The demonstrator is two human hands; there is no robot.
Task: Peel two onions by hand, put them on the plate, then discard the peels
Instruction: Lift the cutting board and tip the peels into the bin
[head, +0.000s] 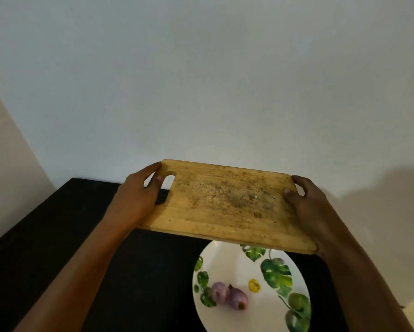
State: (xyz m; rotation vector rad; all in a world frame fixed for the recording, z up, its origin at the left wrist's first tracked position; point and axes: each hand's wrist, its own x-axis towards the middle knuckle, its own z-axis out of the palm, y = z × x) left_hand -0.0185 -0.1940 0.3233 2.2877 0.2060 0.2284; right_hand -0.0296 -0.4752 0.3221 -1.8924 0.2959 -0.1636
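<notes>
1. Both forearms reach forward from the bottom corners of the frame, and each hand holds one short end of a wooden cutting board.
2. Left hand: back of the hand faces the camera. The fingers curl round the board's left end at the far corner. The left thumb lies on the top face beside the handle slot. The grip on the board is closed.
3. Right hand: it clasps the right short edge. The right thumb presses flat on the top face and one finger hooks over the far right corner. The remaining fingers are under the board and hidden. The grip is closed on the board.
4. Board: top face is toward the camera, with dark scoring and staining across the middle. Its long edges slope down to the right in the frame. It is held clear of the black counter, and its near edge covers the far rim of the plate.
5. Plate: white with a green leaf print and a small yellow motif. It sits on the counter between the forearms, nearer the right one.
6. Onions: two peeled, purple-pink, lying on the plate's left half. Left onion and right onion touch each other. Both are slightly blurred.
7. Background: a pale wall rises behind the counter, with a soft shadow on its right side.
</notes>
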